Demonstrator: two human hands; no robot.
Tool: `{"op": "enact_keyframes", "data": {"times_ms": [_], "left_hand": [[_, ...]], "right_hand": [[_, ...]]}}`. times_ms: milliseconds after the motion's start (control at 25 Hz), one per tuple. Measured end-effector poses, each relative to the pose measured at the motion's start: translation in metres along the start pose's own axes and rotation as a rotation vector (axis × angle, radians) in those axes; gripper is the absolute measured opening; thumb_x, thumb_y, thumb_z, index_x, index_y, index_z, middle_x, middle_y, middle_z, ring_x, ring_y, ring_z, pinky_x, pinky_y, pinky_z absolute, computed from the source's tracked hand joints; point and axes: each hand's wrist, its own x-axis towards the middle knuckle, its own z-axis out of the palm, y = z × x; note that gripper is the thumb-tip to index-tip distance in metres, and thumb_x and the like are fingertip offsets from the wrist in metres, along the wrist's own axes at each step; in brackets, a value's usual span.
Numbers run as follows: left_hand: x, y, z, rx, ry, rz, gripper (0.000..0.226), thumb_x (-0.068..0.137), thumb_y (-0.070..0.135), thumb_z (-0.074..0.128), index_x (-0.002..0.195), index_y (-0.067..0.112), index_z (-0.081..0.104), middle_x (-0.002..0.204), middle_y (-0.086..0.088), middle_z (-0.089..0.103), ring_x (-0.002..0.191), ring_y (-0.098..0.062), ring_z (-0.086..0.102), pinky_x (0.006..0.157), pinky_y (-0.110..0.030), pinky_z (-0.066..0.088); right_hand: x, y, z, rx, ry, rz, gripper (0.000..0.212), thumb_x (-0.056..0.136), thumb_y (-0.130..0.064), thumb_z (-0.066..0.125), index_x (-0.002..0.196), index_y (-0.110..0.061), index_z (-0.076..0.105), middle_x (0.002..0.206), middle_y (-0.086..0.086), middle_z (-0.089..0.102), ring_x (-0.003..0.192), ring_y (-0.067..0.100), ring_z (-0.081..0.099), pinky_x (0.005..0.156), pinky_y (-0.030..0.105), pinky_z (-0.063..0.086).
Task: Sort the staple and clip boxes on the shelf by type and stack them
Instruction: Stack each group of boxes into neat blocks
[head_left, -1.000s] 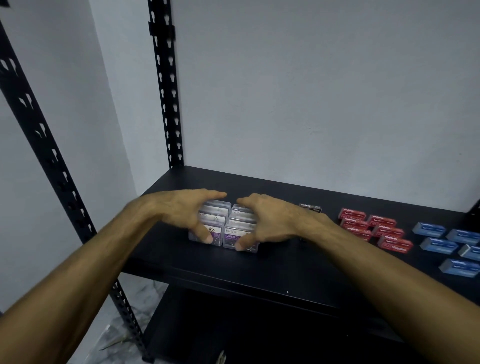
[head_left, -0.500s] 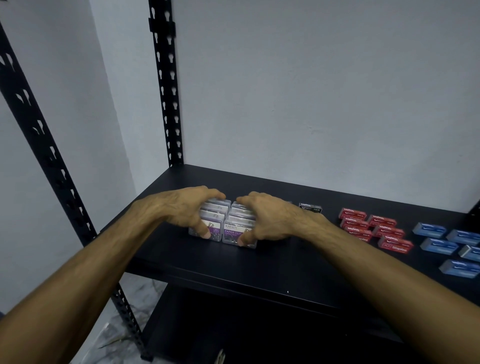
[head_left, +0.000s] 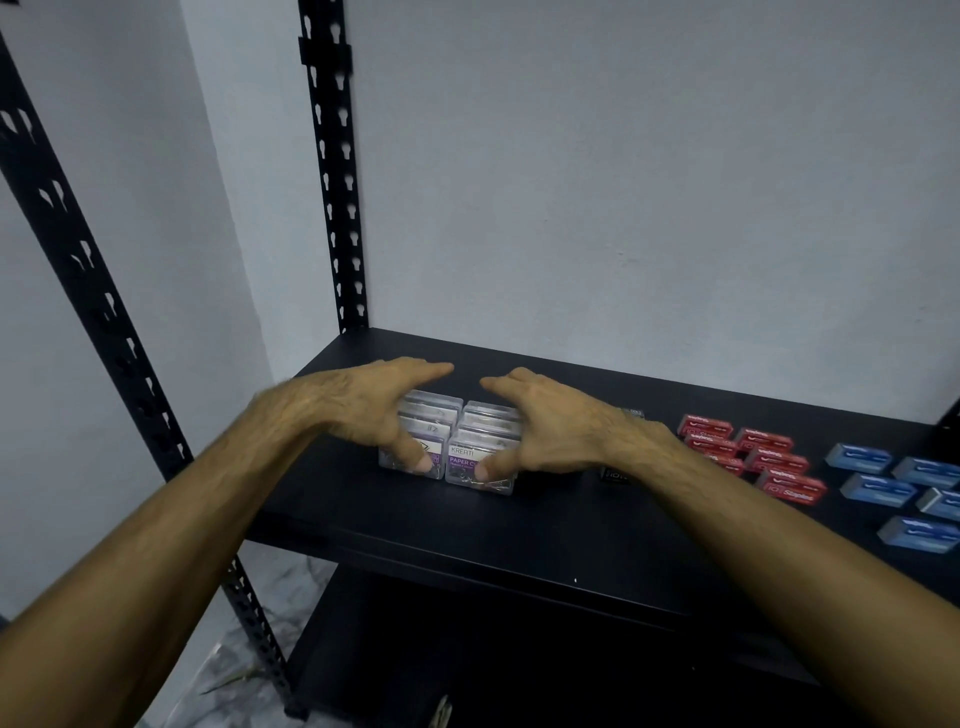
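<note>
Rack uprights: two black slotted posts (head_left: 332, 171) at left and rear left; the near one is cut off by the top edge and partly hidden behind the left forearm.
Shelf: black board (head_left: 519, 525); its right end runs out of the picture.
Left hand: left hand (head_left: 374, 410) cups the left side of the clear boxes, fingers stretched over the back, thumb pressed on the front face; whether the fingers curl down behind is hidden.
Paper clip boxes: clear plastic boxes (head_left: 462, 447) in two rows side by side near the shelf's left end, purple labels facing the camera; "PAPER C…" is readable, the rest is covered by thumbs. The count is hard to make out under the hands.
Right hand: right hand (head_left: 545, 431) cups the right side in the same way, thumb on the front box, fingertips apart from the left hand's.
Dark box: small black box (head_left: 615, 474), mostly hidden behind the right wrist.
Red staple boxes: red boxes (head_left: 763, 457) in two rows right of the wrist, print blurred.
Blue staple boxes: blue boxes (head_left: 878, 491) at far right, some cut off by the edge.
</note>
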Motion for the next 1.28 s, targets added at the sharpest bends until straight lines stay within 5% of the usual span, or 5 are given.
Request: {"op": "enact_keyframes", "data": {"times_ms": [240,400,760,960,1280], "left_hand": [[-0.002,0.043,-0.007,-0.168,0.389,0.117,0.069,0.084,0.060,0.060,0.145,0.033,0.042,0.143,0.006,0.049,0.121,-0.011,0.050,0.098,-0.030,0.042],[0.019,0.079,0.009,-0.170,0.361,0.224,0.034,0.090,0.037,0.066,0.123,0.028,0.065,0.114,0.009,0.067,0.097,-0.002,0.059,0.090,-0.026,0.050],[0.059,0.121,0.047,0.146,0.258,0.259,0.035,0.088,0.035,0.068,0.122,0.027,0.065,0.118,0.007,0.067,0.101,-0.011,0.062,0.085,-0.025,0.044],[0.062,0.130,0.052,0.340,0.230,0.247,0.015,0.089,0.034,0.064,0.102,0.028,0.066,0.091,0.012,0.065,0.095,-0.015,0.062,0.095,-0.035,0.036],[0.058,0.140,0.061,0.257,0.197,0.317,0.023,0.087,0.034,0.067,0.109,0.028,0.070,0.099,0.012,0.072,0.094,-0.007,0.063,0.096,-0.032,0.038]], "right_hand": [[-0.032,0.030,-0.025,0.101,0.183,0.092,0.049,0.091,-0.049,0.059,0.133,-0.024,0.055,0.132,-0.003,0.053,0.117,0.015,0.054,0.094,0.031,0.044],[-0.060,0.058,-0.024,0.034,0.198,0.145,0.013,0.090,-0.024,0.060,0.102,-0.022,0.066,0.107,-0.006,0.062,0.093,0.012,0.057,0.078,0.027,0.045],[-0.088,0.087,0.004,0.012,0.117,0.180,0.013,0.091,-0.025,0.064,0.102,-0.020,0.069,0.101,-0.006,0.067,0.088,0.012,0.062,0.080,0.034,0.054],[-0.084,0.093,0.016,0.022,0.128,0.150,0.006,0.091,-0.023,0.062,0.092,-0.021,0.067,0.091,-0.006,0.070,0.083,0.015,0.065,0.077,0.038,0.056],[-0.102,0.092,0.020,0.046,0.143,0.129,0.015,0.093,-0.025,0.062,0.105,-0.022,0.070,0.104,-0.005,0.071,0.091,0.013,0.066,0.081,0.036,0.056]]}}
